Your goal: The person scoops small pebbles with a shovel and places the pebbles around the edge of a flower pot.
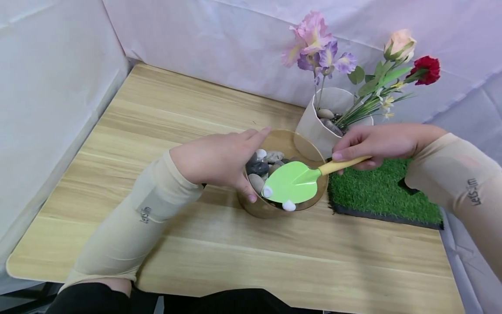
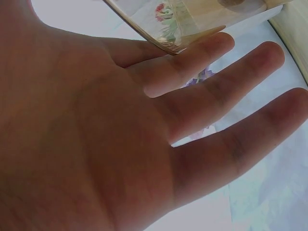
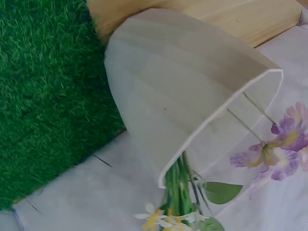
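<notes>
My right hand (image 1: 376, 144) grips the yellow handle of a small garden trowel (image 1: 292, 181), whose green blade overlaps the amber see-through bowl (image 1: 321, 192). One white pebble (image 1: 267, 192) shows at the blade's tip and another white pebble (image 1: 289, 206) at its lower edge. Grey and dark stones (image 1: 258, 168) lie in the bowl, partly hidden behind the blade. My left hand (image 1: 223, 159) rests against the bowl's left side, thumb in front; in the left wrist view its fingers (image 2: 240, 149) are straight and spread, some of them right at the bowl's edge.
Behind the bowl stands a white ribbed pot (image 1: 313, 126) with stones, purple iris flowers (image 1: 321, 56), a pale rose (image 1: 400, 46) and a red carnation (image 1: 426, 70). A mat of artificial grass (image 1: 384, 196) lies to the right. Pale cloth walls (image 1: 196, 48) border the wooden table (image 1: 196, 253).
</notes>
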`<state>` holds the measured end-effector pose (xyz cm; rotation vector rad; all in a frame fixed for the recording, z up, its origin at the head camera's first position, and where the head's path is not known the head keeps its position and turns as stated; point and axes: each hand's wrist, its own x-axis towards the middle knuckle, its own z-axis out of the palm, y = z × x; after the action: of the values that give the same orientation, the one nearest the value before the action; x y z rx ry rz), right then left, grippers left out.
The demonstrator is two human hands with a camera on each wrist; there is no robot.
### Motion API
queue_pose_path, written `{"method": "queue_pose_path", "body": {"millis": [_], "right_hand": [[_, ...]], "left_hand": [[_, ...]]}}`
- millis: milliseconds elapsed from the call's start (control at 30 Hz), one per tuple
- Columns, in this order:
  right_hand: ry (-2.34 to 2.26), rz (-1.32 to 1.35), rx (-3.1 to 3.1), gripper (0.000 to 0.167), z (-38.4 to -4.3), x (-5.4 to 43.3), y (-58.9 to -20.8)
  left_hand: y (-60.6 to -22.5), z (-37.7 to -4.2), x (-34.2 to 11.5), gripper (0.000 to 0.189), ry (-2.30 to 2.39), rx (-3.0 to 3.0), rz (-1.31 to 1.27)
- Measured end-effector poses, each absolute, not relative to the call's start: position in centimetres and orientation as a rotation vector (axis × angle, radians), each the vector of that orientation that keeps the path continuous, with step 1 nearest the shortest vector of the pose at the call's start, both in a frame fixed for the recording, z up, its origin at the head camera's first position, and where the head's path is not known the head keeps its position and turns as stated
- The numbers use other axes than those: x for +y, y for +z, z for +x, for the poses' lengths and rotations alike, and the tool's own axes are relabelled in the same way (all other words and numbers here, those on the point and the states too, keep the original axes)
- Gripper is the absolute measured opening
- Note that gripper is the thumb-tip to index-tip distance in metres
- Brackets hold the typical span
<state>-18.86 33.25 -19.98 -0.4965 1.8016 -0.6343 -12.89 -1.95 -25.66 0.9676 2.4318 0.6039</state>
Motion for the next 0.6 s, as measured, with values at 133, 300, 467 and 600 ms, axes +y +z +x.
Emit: {"method": "queue_pose_path", "body": {"millis": [133,300,467,600], "right_hand": [[-0.674,-0.48,1.769,0.033,-18.4,33.9,-21.1],[-0.655,-0.491,1.793,0.031,-18.0,34.0,-21.7],[-0.734,-0.511,1.804,0.033,-17.9,34.4,-21.8],[-0.857,-0.56,1.758,0.035,-17.6,35.2,-22.6]], "left_hand": [[-26.1,-12.9,-1.9,0.148,0.6,2.418,0.955],[-26.6,-13.0,-1.8,0.148,0.589,2.41,0.965],[-26.3,-13.3,-1.6,0.148,0.607,2.427,0.988],[-26.1,-13.4,-1.6,0.15,0.6,2.424,0.976]]}}
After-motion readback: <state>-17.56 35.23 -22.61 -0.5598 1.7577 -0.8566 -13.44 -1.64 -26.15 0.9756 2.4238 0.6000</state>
